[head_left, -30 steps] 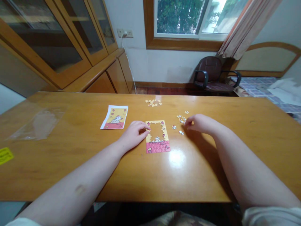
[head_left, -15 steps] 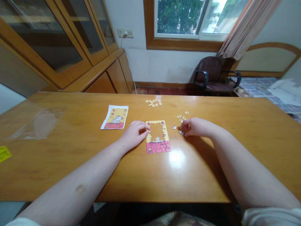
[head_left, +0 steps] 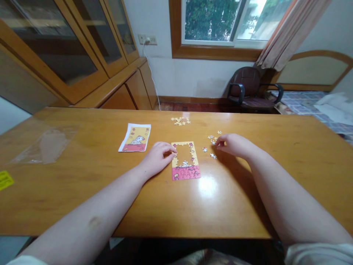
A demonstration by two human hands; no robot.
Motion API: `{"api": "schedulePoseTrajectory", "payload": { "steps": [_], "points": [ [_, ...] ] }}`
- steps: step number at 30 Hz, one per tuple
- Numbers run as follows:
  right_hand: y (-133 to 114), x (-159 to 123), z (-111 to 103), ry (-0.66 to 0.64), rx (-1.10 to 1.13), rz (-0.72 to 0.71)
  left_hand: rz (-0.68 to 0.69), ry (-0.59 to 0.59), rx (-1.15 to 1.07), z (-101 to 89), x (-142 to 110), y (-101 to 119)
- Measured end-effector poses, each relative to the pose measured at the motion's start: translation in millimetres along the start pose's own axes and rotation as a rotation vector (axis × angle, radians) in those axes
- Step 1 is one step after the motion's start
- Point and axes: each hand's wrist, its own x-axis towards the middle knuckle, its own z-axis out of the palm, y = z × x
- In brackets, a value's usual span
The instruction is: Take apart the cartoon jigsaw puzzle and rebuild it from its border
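Note:
A partly assembled jigsaw puzzle [head_left: 186, 173] lies flat on the table, pink along the bottom with a yellow border around an open middle. A few white pieces join its lower inner edge. My left hand [head_left: 158, 156] rests at its left side, fingers apart, tips touching the border. Over to the right, my right hand [head_left: 230, 145] is curled with thumb and fingers drawn together beside a small group of loose puzzle pieces [head_left: 211, 137]. Whatever its fingertips hold, if anything, is hidden. One white piece [head_left: 204, 149] lies left of that hand, another piece [head_left: 213, 156] just below its fingers.
Several yellow pieces [head_left: 180, 121] are grouped near the far edge of the wooden table [head_left: 234, 206]. A printed reference picture [head_left: 135, 138] lies left of the puzzle. Farther left are a clear plastic bag [head_left: 52, 145] and a yellow label [head_left: 5, 180]. An armchair [head_left: 248, 88] stands beyond.
My right hand has shifted slightly away from me, off the lower loose piece and up towards the small group. My left hand and the puzzle stay in place.

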Motion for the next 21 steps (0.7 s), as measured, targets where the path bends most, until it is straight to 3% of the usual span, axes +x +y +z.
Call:
{"api": "schedulePoseTrajectory", "payload": {
  "steps": [9,21],
  "points": [
    [26.3,8.5,-1.2,0.124,-0.159,0.104,-0.013,-0.008,-0.001,-1.3,0.3,2.1],
    [32.9,13.0,3.0,0.099,-0.168,0.085,-0.009,-0.011,0.003,-0.4,0.9,2.1]
  ]
}}
